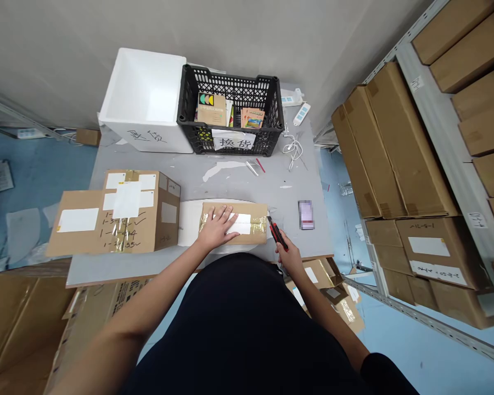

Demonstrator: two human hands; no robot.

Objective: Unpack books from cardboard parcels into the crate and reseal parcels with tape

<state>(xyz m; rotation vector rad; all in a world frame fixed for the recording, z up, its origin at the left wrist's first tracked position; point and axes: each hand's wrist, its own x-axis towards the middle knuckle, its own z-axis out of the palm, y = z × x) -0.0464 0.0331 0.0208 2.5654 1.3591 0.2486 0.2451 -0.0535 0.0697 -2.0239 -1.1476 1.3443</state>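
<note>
A small cardboard box lies on the grey table in front of me, sealed with clear tape and bearing a white label. My left hand rests flat on its left part, fingers spread. In my right hand is a red and black box cutter, its tip at the right end of the box by the taped edge. Whether the blade touches the tape I cannot tell. Under the box is a white sheet.
Larger cardboard boxes stand at the left. A white foam bin and a black crate holding books are at the back. A phone lies at the right, below a white cable. Shelves with boxes line the right side.
</note>
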